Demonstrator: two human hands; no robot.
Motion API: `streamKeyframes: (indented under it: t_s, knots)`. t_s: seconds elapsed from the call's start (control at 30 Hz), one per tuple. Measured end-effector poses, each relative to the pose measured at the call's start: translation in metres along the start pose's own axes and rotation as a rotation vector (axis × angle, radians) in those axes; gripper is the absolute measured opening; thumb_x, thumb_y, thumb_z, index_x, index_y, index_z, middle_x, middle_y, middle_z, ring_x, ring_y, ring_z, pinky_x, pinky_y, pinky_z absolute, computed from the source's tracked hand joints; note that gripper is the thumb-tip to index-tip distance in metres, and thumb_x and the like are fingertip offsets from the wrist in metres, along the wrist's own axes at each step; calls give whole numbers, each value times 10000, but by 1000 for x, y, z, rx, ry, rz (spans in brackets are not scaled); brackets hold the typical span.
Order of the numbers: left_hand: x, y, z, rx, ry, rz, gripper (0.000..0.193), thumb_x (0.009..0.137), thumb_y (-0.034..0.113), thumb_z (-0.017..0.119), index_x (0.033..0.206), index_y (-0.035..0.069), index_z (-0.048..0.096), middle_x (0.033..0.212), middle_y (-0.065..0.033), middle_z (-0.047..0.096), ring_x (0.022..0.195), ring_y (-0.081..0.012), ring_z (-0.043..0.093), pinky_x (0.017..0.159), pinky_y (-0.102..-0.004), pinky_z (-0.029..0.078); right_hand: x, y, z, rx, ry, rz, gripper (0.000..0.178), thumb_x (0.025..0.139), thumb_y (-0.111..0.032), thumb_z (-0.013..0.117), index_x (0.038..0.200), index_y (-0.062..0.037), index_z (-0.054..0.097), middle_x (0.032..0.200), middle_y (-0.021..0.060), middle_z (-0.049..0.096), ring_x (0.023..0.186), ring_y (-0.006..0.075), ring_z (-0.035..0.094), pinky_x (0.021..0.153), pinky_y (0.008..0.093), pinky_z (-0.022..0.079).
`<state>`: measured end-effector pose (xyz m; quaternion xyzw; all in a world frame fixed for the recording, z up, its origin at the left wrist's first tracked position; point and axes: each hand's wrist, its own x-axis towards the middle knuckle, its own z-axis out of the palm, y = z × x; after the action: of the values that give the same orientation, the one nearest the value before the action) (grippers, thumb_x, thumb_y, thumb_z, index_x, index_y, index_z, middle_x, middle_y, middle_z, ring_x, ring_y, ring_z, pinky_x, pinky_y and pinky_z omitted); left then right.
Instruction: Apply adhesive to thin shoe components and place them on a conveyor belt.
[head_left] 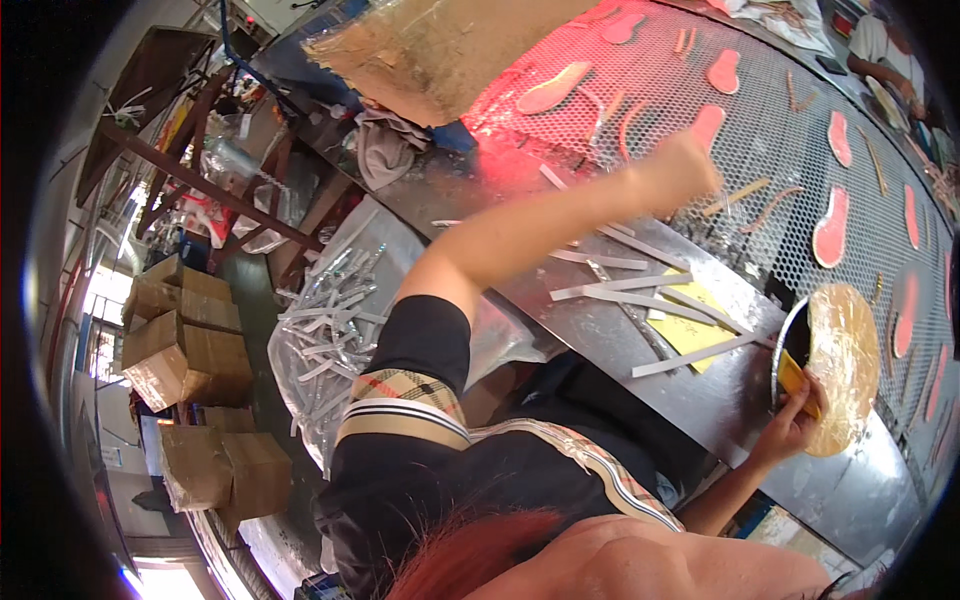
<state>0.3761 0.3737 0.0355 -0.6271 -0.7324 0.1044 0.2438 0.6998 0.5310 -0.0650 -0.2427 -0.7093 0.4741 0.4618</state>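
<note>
My left arm reaches across the metal table to the mesh surface. My left hand (682, 172) is closed and slightly blurred, beside a pink insole (709, 122) whose near end it covers; its fingertips and anything in them are hidden. Lower right, my right hand (795, 420) is closed on a flat yellow piece (792, 378), against the rim of a round container wrapped in tan tape (842, 370). The container is tilted, with a dark opening to its left. More pink insoles (831, 226) lie on the mesh (770, 150), among narrow tan strips (736, 197).
Pale strips (655, 305) and a yellow sheet (695, 318) lie on the table's metal edge (540, 265). A clear bag of strips (335, 320) hangs beside it. Cardboard (440, 55) stands at the back, boxes (190, 350) at left. Another person (888, 55) is far right.
</note>
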Motion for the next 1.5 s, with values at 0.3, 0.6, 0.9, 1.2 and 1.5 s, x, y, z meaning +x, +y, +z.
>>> streamKeyframes:
  t_s: [0.3, 0.6, 0.9, 1.2, 1.5]
  knots:
    - [6, 12, 13, -347, 324, -307, 430, 745, 166, 621, 1141, 19, 539, 1042, -157, 577, 1012, -309, 520, 849, -461, 377, -2, -11, 9, 46, 0, 8, 155, 947, -41, 502, 1086, -4, 559, 1075, 117, 637, 840, 105, 588, 623, 174, 445]
    - [-80, 143, -12, -950, -183, -163, 553, 876, 326, 573, 1253, -57, 444, 1322, -280, 390, 1288, -413, 317, 1090, -468, 231, -2, 3, -6, 56, -2, -58, 173, 950, -61, 504, 1108, -6, 548, 1106, 118, 629, 858, 106, 585, 645, 170, 446]
    - [-94, 192, -10, -792, -57, -149, 574, 803, 259, 623, 1214, -97, 438, 1378, -266, 326, 1320, -414, 280, 1096, -469, 246, -1, 14, -6, 77, -10, -22, 180, 958, -77, 495, 1119, -13, 545, 1123, 104, 624, 910, 116, 590, 660, 166, 447]
    - [-89, 179, -26, -620, 18, -138, 257, 772, 73, 525, 1002, -35, 568, 1080, -164, 575, 1020, -290, 557, 898, -391, 450, -2, 17, -20, 62, -35, -60, 179, 958, -72, 492, 1117, -5, 539, 1121, 116, 625, 905, 117, 592, 637, 164, 443]
    - [-77, 164, -12, -736, 69, -313, 320, 794, 38, 502, 1106, -12, 550, 948, -181, 543, 885, -341, 544, 795, -418, 444, 2, 10, -10, 135, 25, 7, 161, 927, -30, 534, 1077, 4, 582, 1018, 108, 655, 725, 71, 563, 614, 189, 468]
